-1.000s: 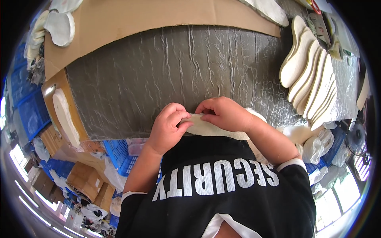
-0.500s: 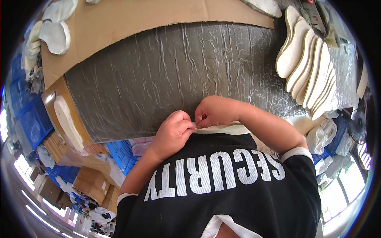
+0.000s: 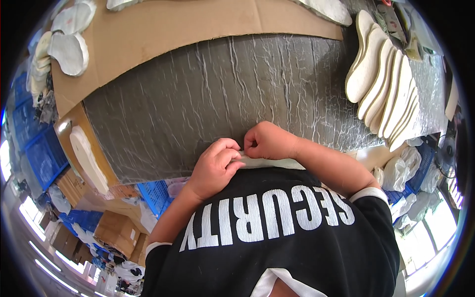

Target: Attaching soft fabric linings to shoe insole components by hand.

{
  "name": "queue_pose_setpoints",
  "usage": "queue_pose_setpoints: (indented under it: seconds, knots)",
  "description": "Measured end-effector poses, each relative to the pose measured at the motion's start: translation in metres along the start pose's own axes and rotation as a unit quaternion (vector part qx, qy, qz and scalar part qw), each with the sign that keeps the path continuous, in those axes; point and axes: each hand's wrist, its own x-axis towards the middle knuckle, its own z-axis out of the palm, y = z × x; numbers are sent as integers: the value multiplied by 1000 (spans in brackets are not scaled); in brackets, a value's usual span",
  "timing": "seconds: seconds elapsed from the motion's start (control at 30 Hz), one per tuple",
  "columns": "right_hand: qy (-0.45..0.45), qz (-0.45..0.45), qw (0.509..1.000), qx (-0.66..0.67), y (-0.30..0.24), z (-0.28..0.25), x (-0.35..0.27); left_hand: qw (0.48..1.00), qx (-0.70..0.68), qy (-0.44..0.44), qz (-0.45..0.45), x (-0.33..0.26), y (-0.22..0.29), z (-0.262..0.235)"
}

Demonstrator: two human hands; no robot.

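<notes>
Both my hands meet at the near edge of a grey, wrinkled work mat, close to my chest. My left hand and my right hand pinch a pale, flat insole, which lies edge-on between them and my black shirt. Most of the insole is hidden by my hands and shirt. The fingertips of both hands nearly touch each other above it.
A fanned row of several cream insoles lies on the mat at the right. Brown cardboard covers the far side, with grey-white insoles at the far left. Another insole rests on a box at left. Blue crates stand below.
My hands have drawn closer together and nearer my chest. The insole has turned from showing its flat face to lying edge-on, and less of it shows now.
</notes>
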Motion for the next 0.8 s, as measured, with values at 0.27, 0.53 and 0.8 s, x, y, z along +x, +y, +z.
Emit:
queue_pose_setpoints:
  seconds: [0.27,0.53,0.8]
  knots:
    - [-7,16,999,51,1,-1,-3,990,115,-24,82,7,-4,0]
    - [43,-3,998,-48,0,6,-2,989,112,-48,88,3,-7,6]
    - [-25,-37,998,54,9,-3,-8,997,44,12,58,0,-11,13]
